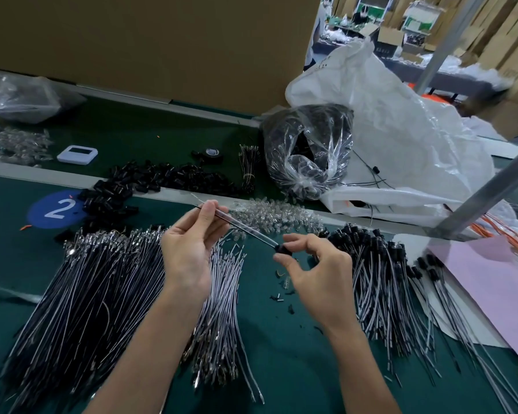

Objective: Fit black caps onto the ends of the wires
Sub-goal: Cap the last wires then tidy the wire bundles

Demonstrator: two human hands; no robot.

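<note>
Capping one wire over the desk's [281, 354] middle
Left hand [186, 252] pinches the wire [248, 231] high; right hand [317, 273] pinches the black cap [281, 249] in its fingers [295, 239] at the lower end — the wire slants between them.

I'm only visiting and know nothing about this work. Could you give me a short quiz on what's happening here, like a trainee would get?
1. True or false: the left hand pinches a wire.
2. What does the right hand pinch at that wire's end? A) a black cap B) a spoon C) a coin
3. Fill in: the wires already capped lie on the person's ____ side.
Key: 1 true; 2 A; 3 right.
</note>
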